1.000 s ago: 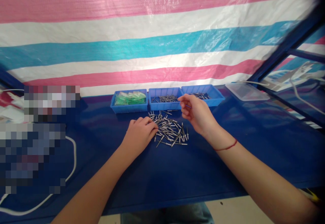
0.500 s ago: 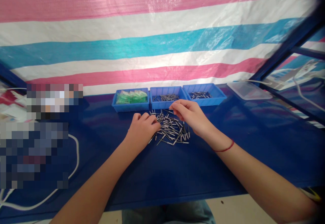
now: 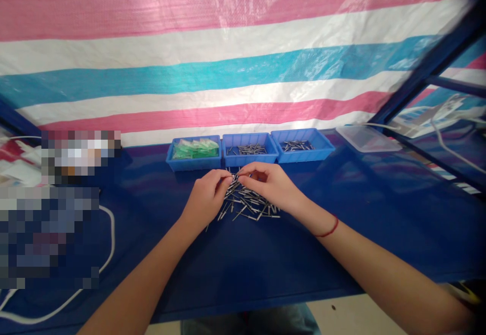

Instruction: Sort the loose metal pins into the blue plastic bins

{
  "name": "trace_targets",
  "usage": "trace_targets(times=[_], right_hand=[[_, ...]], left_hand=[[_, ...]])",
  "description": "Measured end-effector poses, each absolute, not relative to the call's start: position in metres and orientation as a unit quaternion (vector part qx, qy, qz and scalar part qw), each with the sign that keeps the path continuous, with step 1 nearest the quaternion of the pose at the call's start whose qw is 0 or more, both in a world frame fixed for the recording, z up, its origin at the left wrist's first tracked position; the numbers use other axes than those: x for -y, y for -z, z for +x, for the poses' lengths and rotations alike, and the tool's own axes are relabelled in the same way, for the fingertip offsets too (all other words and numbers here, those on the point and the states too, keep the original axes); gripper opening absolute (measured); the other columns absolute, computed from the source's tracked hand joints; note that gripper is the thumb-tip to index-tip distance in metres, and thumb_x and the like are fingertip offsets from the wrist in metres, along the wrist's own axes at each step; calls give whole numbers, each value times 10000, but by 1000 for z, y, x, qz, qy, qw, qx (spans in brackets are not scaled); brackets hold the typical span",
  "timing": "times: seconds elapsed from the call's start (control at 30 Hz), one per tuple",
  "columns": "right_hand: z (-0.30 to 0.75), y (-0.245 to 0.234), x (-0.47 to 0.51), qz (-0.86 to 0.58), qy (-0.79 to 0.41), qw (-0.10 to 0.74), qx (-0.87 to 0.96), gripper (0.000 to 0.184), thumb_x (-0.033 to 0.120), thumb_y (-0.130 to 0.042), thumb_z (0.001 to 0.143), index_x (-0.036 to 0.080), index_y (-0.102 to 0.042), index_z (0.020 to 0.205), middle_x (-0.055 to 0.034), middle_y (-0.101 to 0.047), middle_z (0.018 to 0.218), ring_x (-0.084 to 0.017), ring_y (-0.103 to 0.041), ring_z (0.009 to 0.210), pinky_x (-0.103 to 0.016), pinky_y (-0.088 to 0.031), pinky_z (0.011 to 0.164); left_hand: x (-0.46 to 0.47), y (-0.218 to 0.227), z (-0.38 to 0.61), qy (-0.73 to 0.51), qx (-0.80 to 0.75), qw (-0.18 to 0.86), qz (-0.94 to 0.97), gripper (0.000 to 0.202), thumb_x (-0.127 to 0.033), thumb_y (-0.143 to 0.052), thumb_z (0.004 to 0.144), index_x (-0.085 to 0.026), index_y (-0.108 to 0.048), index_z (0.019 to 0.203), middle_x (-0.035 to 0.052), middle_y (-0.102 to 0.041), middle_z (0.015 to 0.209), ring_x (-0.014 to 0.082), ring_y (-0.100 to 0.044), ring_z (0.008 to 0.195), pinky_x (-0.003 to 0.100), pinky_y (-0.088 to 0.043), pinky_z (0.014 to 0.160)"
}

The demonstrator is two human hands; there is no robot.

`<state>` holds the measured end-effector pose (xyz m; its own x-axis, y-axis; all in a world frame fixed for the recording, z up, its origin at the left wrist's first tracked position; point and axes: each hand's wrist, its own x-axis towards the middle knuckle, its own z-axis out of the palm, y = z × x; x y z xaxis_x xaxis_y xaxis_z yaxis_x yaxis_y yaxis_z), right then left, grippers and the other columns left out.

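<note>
Pins [image 3: 248, 204] of bright metal lie in a loose, criss-crossed heap on the blue tabletop [image 3: 266, 259], just in front of three blue trays. Both hands meet over the far edge of the heap: the left hand [image 3: 207, 198] and the right hand [image 3: 268, 183] each have thumb and forefinger pinched together, tips nearly touching, and seem to share one pin between them, though it is too small to tell for sure. The other fingers curl loosely above the pile.

Each pin looks light, stiff and smooth, so it would likely slip or roll from a slack pinch; a fingertip grip on the shaft near one end seems the surest hold, and lifting one clear of its tangled neighbours calls for care.

The middle tray [image 3: 250, 150] and the right tray [image 3: 301, 145] hold a few similar pins; the left tray [image 3: 194, 150] holds green plastic pieces. A white cable [image 3: 108, 244] loops at the left.
</note>
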<state>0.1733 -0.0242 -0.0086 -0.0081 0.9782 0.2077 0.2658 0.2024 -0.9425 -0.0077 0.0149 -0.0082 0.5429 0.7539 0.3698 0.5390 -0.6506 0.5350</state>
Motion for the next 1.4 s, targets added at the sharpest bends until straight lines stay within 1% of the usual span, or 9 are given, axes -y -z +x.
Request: trace_targets(times=[0.13,0.37,0.5,0.7,1.0,1.07,1.17,1.27,1.4], right_hand=[[168,8,26,-509,-377,525,568,160,339,-659,754,188,-677,804,-33,-677,787,-147,-575,673,-279,-449,599],[168,6,29,-514,-352,534,572,151,336,-667,757,189,-686,790,-43,-697,824,-157,-604,699,-300,-474,657],[168,4,30,-509,-354,530,579,141,308,-653,773,182,-689,827,-57,-701,865,-167,-622,738,-312,-489,686],[169,2,31,-490,-347,520,608,127,288,-618,809,197,-693,855,-48,-694,885,-157,-621,739,-302,-489,674],[176,6,28,-492,-246,467,692,190,316,-547,867,219,-711,863,-42,-680,846,-155,-579,721,-280,-438,636],[178,8,24,-505,-291,498,642,226,372,-552,858,206,-705,849,-31,-656,775,-143,-554,660,-269,-428,592],[189,11,16,-522,-349,602,493,269,442,-592,813,190,-681,844,10,-566,668,-93,-451,514,-230,-351,460],[207,10,7,-511,-354,705,340,284,454,-652,757,186,-654,850,50,-465,612,-56,-353,446,-202,-265,392],[227,6,1,-516,-350,741,250,381,541,-661,719,177,-617,820,71,-398,574,-44,-301,404,-201,-226,345]], left_hand=[[-11,9,-6,-306,-378,207,849,189,-279,-453,927,-184,-616,943,26,-682,885,153,-618,771,265,-458,714],[-9,11,-4,-300,-361,222,855,190,-266,-453,931,-177,-619,953,23,-661,870,136,-596,749,257,-446,714],[-7,11,-3,-318,-346,227,853,203,-274,-493,917,-183,-610,1055,31,-653,936,123,-572,730,251,-448,714],[-8,12,-3,-352,-353,226,837,138,-271,-533,896,-191,-606,982,18,-629,924,113,-553,719,251,-454,726],[-7,9,-6,-380,-367,195,826,135,-292,-533,897,-196,-591,971,19,-608,923,124,-564,753,274,-462,765],[-7,8,-6,-378,-372,191,826,191,-304,-534,895,-200,-578,1050,21,-608,928,127,-569,758,274,-465,761],[-8,8,-5,-365,-371,189,833,275,-304,-526,898,-204,-545,1154,24,-611,935,129,-576,769,272,-465,753],[-8,7,-6,-327,-354,178,858,230,-276,-494,910,-200,-583,1107,39,-625,962,146,-584,830,289,-455,783],[-5,3,-8,-236,-308,135,912,171,-256,-523,869,-204,-652,969,55,-637,972,196,-553,905,340,-424,816]])
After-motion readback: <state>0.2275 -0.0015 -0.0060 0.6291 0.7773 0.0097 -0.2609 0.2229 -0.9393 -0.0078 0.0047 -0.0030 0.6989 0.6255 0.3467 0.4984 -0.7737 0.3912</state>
